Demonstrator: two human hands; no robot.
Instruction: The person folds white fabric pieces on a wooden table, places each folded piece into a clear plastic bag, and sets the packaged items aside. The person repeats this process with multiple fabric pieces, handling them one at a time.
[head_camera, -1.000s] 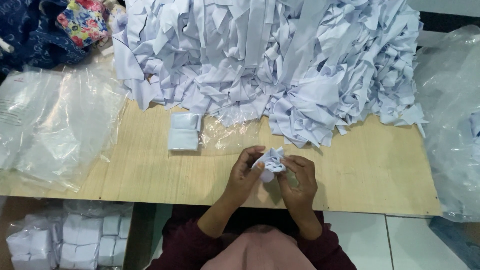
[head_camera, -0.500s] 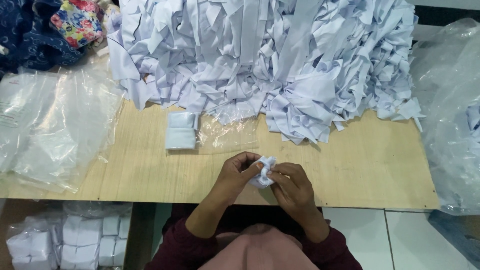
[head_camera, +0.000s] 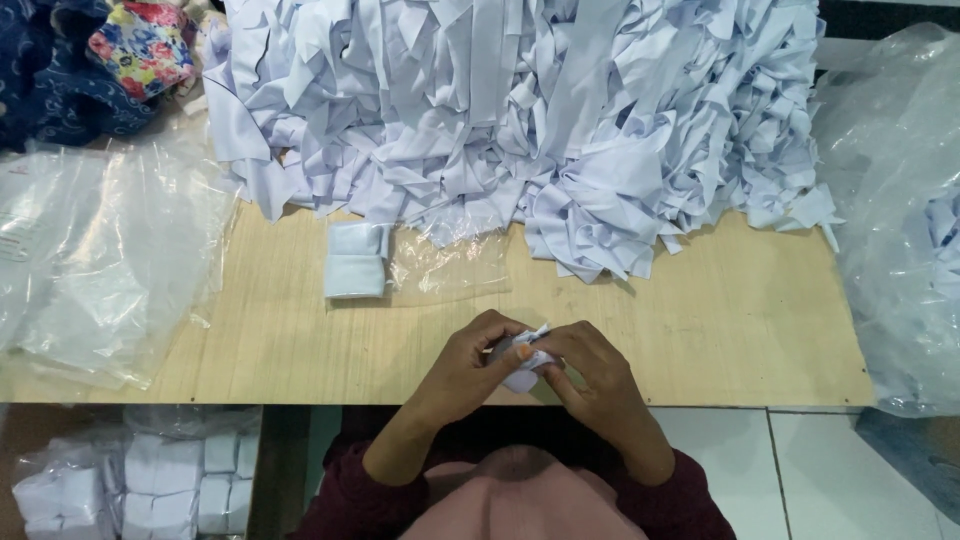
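We hold a small white cloth strip (head_camera: 527, 362) bunched between both hands at the table's (head_camera: 700, 330) near edge. Our left hand (head_camera: 470, 365) and right hand (head_camera: 590, 372) pinch it closed, fingertips meeting. It looks light, soft and limp (best gripped at its folded ends). Behind lie a folded bundle (head_camera: 356, 260) and the white strip heap (head_camera: 530, 110).

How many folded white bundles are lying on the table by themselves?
1. The folded white bundle lies on the wooden table, beside a clear plastic bag, in front of the heap of white strips. Others may be hidden under the heap.
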